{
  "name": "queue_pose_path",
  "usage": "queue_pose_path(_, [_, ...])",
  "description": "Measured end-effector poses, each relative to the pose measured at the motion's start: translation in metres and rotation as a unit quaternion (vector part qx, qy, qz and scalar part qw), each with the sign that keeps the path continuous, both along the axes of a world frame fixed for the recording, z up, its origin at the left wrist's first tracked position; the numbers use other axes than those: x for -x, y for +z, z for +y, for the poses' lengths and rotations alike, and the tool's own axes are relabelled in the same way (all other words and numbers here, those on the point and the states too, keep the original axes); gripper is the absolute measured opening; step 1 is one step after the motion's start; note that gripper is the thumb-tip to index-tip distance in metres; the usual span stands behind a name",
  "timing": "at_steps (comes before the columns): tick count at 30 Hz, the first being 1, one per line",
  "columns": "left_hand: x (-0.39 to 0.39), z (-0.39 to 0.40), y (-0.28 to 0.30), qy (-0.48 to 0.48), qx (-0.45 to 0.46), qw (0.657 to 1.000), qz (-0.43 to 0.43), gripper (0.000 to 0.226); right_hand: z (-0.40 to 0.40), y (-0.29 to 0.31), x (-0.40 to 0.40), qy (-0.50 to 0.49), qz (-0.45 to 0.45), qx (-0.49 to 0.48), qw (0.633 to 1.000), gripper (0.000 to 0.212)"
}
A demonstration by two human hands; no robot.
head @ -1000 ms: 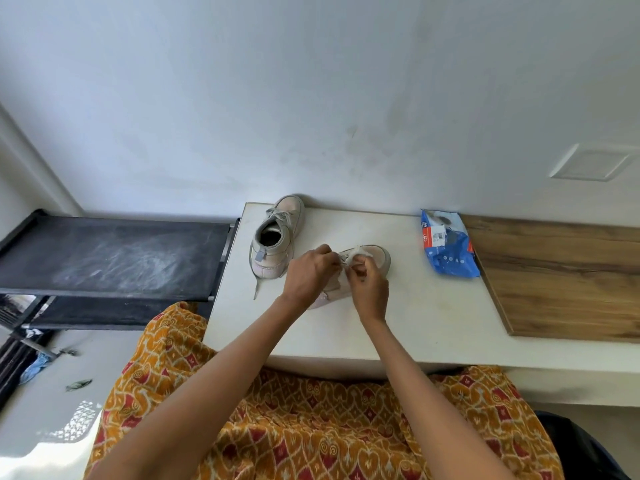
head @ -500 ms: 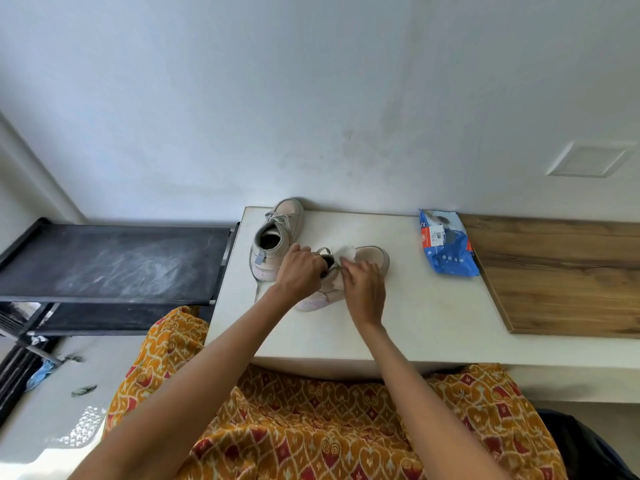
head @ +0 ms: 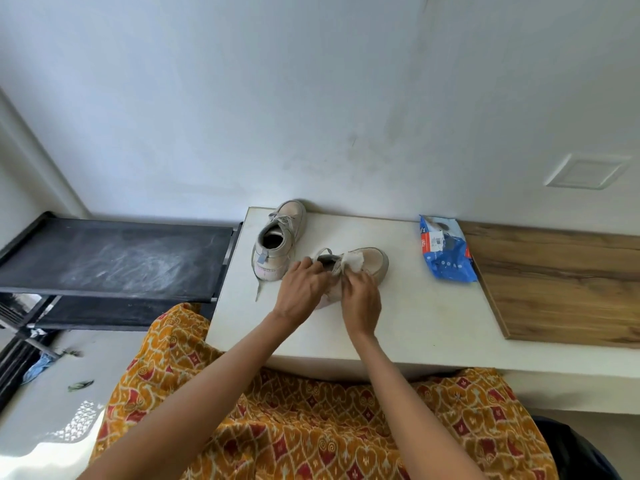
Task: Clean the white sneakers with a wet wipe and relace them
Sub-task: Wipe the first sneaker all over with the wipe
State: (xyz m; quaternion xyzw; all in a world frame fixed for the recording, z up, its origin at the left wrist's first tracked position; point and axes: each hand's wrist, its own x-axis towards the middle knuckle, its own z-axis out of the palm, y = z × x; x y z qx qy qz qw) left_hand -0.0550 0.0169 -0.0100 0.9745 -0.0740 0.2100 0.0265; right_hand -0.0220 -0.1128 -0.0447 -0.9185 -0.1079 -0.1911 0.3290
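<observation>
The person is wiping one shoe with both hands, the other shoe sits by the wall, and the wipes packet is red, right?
Not quite. The head view shows the wipes packet is blue, with only a little red on it. The rest holds: the left hand and right hand work a wet wipe on the near shoe, and the other shoe sits by the wall.
</observation>
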Motion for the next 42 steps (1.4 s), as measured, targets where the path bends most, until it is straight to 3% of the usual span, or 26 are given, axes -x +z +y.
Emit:
queue_pose_path(5, [-0.018, 0.007, 0.02, 0.118, 0.195, 0.968, 0.11, 0.016, -0.026, -0.007, -0.012, -0.056, 0.065, 0.045, 0.995, 0.018])
queue_pose_path(9, [-0.019, 0.01, 0.022, 0.135, 0.223, 0.96, 0.105, 0.012, -0.011, 0.014, -0.012, -0.058, 0.066, -0.081, 0.993, 0.019])
queue_pose_path(13, [-0.016, 0.011, 0.016, 0.105, 0.14, 0.98, 0.095, 0.014, 0.015, 0.01, 0.006, 0.05, -0.014, -0.078, 0.996, 0.008])
queue_pose_path(18, [0.004, 0.012, -0.005, -0.019, -0.018, 0.999, -0.027, 0.007, -0.008, -0.011, 0.005, 0.016, -0.032, 0.005, 0.999, 0.016])
queue_pose_path(20, [0.012, 0.01, -0.013, -0.031, -0.025, 0.998, -0.045, 0.025, -0.021, -0.016, 0.004, 0.028, -0.02, 0.082, 0.996, 0.017])
queue_pose_path(22, [0.019, 0.011, -0.019, -0.041, -0.039, 0.997, -0.059, 0.037, -0.03, -0.017, 0.0, 0.004, 0.005, 0.097, 0.995, 0.013])
queue_pose_path(26, [0.024, 0.013, -0.031, -0.023, -0.07, 0.995, -0.064, 0.045, -0.016, 0.007, -0.008, -0.087, -0.007, -0.05, 0.995, 0.012])
queue_pose_path(31, [0.028, 0.004, -0.037, 0.008, -0.083, 0.996, 0.007, 0.052, -0.004, -0.012, -0.008, -0.019, -0.067, 0.133, 0.989, 0.019])
queue_pose_path(34, [0.026, 0.005, -0.036, 0.009, -0.095, 0.995, -0.007, 0.052, -0.035, -0.027, -0.018, -0.025, -0.096, 0.271, 0.958, 0.019])
queue_pose_path(37, [0.02, 0.006, -0.031, 0.006, -0.101, 0.994, -0.041, 0.047, -0.064, -0.014, -0.038, -0.051, -0.009, 0.364, 0.93, 0.022])
queue_pose_path(39, [0.013, 0.002, -0.027, 0.006, -0.099, 0.994, -0.056, 0.042, -0.073, -0.006, -0.046, -0.061, 0.055, 0.347, 0.934, 0.026])
queue_pose_path(42, [0.004, 0.003, -0.024, 0.014, -0.092, 0.994, -0.064, 0.034, -0.056, 0.004, -0.04, -0.016, -0.005, 0.253, 0.967, 0.041])
